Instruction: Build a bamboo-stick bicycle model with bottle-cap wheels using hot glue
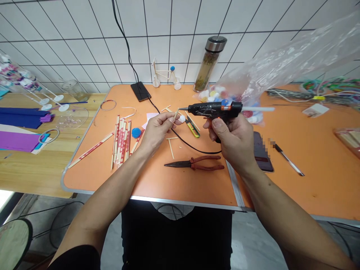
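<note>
While the right hand (232, 142) grips a black glue gun (210, 108) mid-frame, hiding its handle, the left hand (157, 129) pinches a small wooden stick (176, 114).

red-handled pliers (194, 163) and wooden chopsticks (120, 141) lie on an orange table (84, 180).

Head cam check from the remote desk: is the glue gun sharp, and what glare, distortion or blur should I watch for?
In the head view, the hot glue gun in the right hand looks sharp; the plastic bag shows white glare; wide-angle distortion skews the wall tiles; a pixelated patch sits beside the slim black-and-steel tool.
</note>
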`<state>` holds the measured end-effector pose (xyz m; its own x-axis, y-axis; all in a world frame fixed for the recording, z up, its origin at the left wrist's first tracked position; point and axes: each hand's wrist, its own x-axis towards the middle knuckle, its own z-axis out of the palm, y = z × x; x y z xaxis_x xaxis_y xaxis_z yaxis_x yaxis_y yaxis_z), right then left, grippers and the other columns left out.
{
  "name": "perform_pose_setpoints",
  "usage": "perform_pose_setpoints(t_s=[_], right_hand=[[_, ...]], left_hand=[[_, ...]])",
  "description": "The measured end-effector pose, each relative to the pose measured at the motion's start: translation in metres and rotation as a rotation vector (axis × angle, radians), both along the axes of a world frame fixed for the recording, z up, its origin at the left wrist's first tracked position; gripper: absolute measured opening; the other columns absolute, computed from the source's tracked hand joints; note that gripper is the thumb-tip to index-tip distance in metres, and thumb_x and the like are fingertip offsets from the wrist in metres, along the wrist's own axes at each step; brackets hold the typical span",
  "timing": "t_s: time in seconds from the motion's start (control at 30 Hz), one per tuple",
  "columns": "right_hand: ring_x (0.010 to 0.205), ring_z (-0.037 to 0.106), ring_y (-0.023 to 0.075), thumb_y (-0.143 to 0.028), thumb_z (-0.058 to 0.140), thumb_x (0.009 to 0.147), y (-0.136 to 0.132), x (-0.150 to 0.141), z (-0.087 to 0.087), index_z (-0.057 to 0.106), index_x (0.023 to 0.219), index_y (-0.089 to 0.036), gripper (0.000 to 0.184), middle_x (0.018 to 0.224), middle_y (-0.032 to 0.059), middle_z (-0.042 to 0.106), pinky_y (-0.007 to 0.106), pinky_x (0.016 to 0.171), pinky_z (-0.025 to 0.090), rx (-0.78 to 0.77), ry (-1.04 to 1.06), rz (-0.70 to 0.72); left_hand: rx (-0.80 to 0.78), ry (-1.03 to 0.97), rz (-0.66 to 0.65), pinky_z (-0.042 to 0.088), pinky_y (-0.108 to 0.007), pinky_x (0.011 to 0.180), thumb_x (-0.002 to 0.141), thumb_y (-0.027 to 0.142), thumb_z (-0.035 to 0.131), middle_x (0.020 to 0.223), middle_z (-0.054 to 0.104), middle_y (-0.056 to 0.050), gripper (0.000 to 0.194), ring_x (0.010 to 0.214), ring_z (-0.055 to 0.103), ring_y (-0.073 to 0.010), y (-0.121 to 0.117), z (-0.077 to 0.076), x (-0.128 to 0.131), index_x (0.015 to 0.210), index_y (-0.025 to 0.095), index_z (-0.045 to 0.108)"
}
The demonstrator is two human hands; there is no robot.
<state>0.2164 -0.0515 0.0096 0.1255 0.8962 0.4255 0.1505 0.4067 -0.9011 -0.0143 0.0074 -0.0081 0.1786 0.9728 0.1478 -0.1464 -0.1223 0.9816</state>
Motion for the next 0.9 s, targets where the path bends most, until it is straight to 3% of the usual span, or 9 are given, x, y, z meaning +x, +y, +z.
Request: perform_pose_setpoints(t_s=[0.9], right_hand=[[0.062,0.056,0.0158,-0.076,0.083,0.098,-0.0014,-0.0007,0.0031,0.066,0.104,-0.029,0.051,0.091,0.0013,0.077,0.035,0.057,0.048,-0.023,-0.021,-0.014]], left_hand=[[0.011,-0.008,-0.009,0.051,-0.026,0.070,0.099,0.034,0.080,0.102,0.090,-0.007,0.016,0.083,0.071,-0.0144,-0.0009,-0.0003,0.0005,0.105,0.023,0.089]])
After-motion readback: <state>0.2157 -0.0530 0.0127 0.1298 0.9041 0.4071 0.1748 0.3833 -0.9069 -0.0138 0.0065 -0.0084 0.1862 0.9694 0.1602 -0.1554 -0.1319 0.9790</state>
